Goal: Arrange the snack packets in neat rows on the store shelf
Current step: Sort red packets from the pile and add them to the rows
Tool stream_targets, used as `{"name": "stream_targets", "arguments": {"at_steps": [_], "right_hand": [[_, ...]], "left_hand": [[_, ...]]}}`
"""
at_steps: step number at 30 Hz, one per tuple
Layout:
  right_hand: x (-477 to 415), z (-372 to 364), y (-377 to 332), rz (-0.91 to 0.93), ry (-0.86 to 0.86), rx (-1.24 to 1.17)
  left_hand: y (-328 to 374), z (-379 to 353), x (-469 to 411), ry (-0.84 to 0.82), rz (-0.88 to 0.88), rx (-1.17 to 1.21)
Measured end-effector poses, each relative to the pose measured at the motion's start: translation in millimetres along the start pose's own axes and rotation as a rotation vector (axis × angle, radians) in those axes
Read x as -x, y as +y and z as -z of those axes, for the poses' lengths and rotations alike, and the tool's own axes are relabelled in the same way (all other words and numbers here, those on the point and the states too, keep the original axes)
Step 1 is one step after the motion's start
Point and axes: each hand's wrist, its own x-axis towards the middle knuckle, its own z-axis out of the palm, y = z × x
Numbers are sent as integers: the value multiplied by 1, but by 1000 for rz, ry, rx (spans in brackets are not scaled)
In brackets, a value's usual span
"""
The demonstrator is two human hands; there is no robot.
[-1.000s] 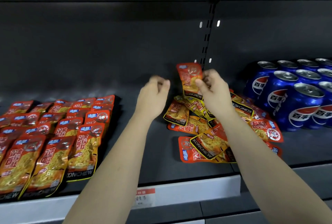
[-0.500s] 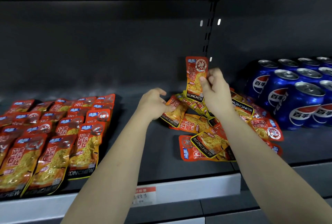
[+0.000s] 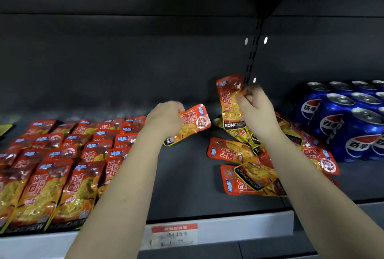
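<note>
A tilted packet (image 3: pixel 194 122) has just come off the loose pile (image 3: pixel 247 167), pinched in the left hand (image 3: pixel 166 117) above the shelf (image 3: pixel 182 175); a moment ago that hand was only reaching. The right hand (image 3: pixel 257 109) still grips an upright packet (image 3: pixel 228 100). Both look ready to join the neat rows (image 3: pixel 68 167) on the left; many packets remain beside the cans (image 3: pixel 340 125).

We've got a dark shelf (image 3: pixel 187 175), a grey back panel (image 3: pixel 124 61), a slotted upright (image 3: pixel 252 57) and a white price strip (image 3: pixel 239 226) up front, pretty dim.
</note>
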Motion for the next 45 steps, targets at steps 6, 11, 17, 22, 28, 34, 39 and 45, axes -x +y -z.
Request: {"name": "stream_targets", "arguments": {"at_steps": [6, 11, 17, 22, 28, 34, 39, 45], "right_hand": [[-3, -34, -13, -161, -115, -218], [5, -69, -29, -166, -191, -273], [9, -104, -44, -232, -293, -243], [11, -126, -48, -277, -308, -97], [12, -144, -47, -314, -387, 111], [11, -160, -46, -333, -341, 176], [20, -164, -37, -341, -304, 165], [25, -172, -28, -317, -312, 198]], "left_hand": [[-28, 26, 3, 62, -12, -24], [-59, 44, 9, 108, 25, -89], [-96, 64, 15, 168, 61, -195], [-114, 66, 21, 229, 50, -190], [-130, 50, 26, 347, 57, -87], [-139, 50, 26, 409, 58, -54], [-140, 50, 26, 441, 61, -32], [-138, 50, 27, 435, 39, -21]]}}
